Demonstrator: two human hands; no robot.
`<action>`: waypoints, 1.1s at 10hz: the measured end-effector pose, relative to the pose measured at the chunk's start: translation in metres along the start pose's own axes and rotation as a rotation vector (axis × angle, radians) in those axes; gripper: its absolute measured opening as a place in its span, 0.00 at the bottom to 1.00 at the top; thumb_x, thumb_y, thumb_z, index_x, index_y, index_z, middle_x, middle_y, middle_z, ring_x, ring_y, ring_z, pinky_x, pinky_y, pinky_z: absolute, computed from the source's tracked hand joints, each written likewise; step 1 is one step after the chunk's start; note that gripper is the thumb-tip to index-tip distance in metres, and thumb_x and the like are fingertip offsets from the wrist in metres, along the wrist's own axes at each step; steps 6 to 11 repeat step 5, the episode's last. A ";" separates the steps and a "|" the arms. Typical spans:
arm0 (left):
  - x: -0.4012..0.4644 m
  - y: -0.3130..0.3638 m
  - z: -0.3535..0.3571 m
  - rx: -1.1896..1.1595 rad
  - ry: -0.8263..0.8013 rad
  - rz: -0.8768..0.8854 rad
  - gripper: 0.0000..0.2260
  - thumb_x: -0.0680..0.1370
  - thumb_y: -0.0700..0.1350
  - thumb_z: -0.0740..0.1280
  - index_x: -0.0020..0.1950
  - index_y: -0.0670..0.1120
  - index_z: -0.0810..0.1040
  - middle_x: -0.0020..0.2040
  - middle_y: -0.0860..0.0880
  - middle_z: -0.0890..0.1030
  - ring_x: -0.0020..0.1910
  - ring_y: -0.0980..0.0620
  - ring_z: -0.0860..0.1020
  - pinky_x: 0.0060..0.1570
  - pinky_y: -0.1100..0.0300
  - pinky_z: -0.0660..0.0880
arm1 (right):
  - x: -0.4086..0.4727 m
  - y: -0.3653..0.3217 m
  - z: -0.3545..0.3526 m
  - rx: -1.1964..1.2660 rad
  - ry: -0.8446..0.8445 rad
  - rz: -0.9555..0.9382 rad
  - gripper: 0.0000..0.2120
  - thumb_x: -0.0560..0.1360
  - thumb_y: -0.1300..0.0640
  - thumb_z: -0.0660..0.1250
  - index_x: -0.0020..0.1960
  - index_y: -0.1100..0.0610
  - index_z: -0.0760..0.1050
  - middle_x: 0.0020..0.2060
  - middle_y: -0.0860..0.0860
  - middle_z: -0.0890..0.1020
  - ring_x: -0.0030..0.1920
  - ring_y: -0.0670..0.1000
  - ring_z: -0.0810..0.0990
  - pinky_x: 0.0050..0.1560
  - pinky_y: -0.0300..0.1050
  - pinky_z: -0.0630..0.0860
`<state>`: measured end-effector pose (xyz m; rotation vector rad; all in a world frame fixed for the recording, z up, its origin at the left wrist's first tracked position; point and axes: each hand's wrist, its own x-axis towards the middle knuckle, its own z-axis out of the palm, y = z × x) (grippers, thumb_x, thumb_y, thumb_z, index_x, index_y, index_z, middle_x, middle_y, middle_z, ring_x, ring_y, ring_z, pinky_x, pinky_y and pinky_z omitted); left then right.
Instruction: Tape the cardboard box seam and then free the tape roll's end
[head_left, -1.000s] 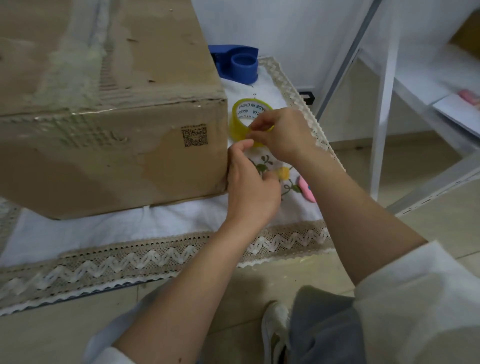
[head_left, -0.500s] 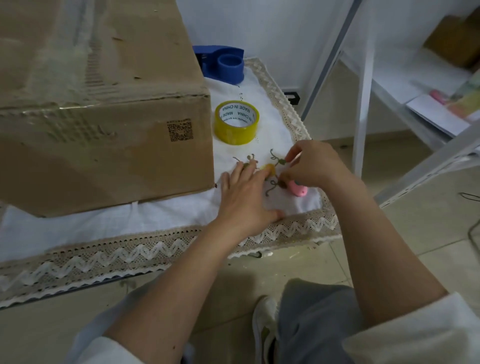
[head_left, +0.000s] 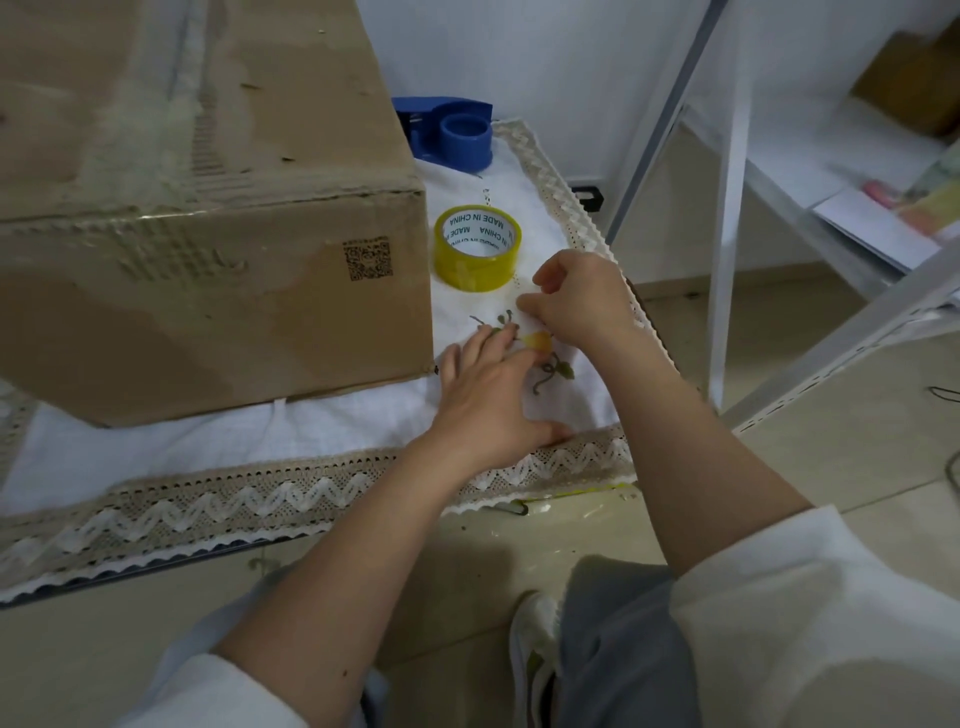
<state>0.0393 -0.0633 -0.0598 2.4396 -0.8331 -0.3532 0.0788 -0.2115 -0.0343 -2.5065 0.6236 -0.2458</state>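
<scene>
Nearest, at the bottom edge, a grey trouser leg (head_left: 623, 644) and a pale shoe (head_left: 535, 660) stand on the tiled floor, with white sleeves pushed up both forearms. Just beyond lies the lace border (head_left: 208, 509) of a white tablecloth (head_left: 322, 426) spread over a low surface.

The left hand (head_left: 493, 400) lies palm down and flat on the cloth, fingers spread and stretched forward, thumb resting along the lace; it holds nothing. Its fingertips reach the embroidered flower (head_left: 540, 343) stitched into the cloth. The right hand (head_left: 582, 306) hovers just past that, knuckles up, fingers curled in with thumb and forefinger pinched together over the embroidery. Whether anything sits in that pinch I cannot tell.

A little farther on, the yellow tape roll (head_left: 477, 248) lies flat on the cloth, untouched by either hand, just beside the right hand and near the box's right face. Its white core reads "MADE IN CHINA".

The cardboard box (head_left: 208, 249) fills the left side, resting on the cloth, a QR code (head_left: 367, 258) on its near face and glossy tape running along its top.

Behind the roll, against the wall, sits a blue tape dispenser (head_left: 452, 132). To the right stands a white metal shelf frame (head_left: 732, 208) holding papers.
</scene>
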 end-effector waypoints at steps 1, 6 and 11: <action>-0.001 -0.001 0.001 -0.023 0.031 0.003 0.35 0.68 0.62 0.75 0.72 0.57 0.69 0.81 0.49 0.54 0.80 0.49 0.46 0.77 0.47 0.44 | -0.006 -0.001 -0.001 -0.005 0.030 -0.023 0.13 0.71 0.50 0.74 0.53 0.54 0.79 0.53 0.51 0.81 0.54 0.53 0.79 0.53 0.47 0.76; -0.030 0.021 -0.016 -0.260 0.081 -0.021 0.24 0.74 0.50 0.74 0.68 0.50 0.75 0.71 0.50 0.73 0.72 0.49 0.69 0.70 0.55 0.65 | -0.051 -0.012 -0.058 0.110 0.098 -0.037 0.07 0.74 0.48 0.70 0.49 0.51 0.80 0.46 0.48 0.83 0.48 0.49 0.80 0.45 0.42 0.73; -0.030 0.021 -0.016 -0.260 0.081 -0.021 0.24 0.74 0.50 0.74 0.68 0.50 0.75 0.71 0.50 0.73 0.72 0.49 0.69 0.70 0.55 0.65 | -0.051 -0.012 -0.058 0.110 0.098 -0.037 0.07 0.74 0.48 0.70 0.49 0.51 0.80 0.46 0.48 0.83 0.48 0.49 0.80 0.45 0.42 0.73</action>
